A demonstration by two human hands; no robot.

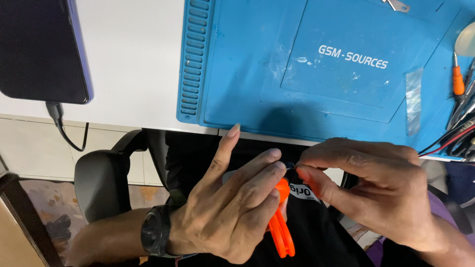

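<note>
Pinching is being done by both hands, low down in front of the near edge of the surface [133,59], over a dark lap. Orange plastic tweezers [281,225] are held by the left hand [232,207], with the fingers folded around them and the first finger stuck out straight. A very small dark thing [290,166] is squeezed between the thumb and first finger of the right hand [376,193], just where the two hands meet. It is too small to be told apart.

The small thing could be dropped if the pinch is let go, and it could be lost on the dark clothes or the floor, because nothing is under it to catch it.

A blue work mat [247,59] is laid on the white surface toward its right edge. Small slots are seen along the mat's left side, but what is in them cannot be told. A black phone [42,47] with a cable [62,126] is laid at the far left corner. An orange-handled screwdriver [458,79] and some wires [452,141] are laid at the mat's right edge.
</note>
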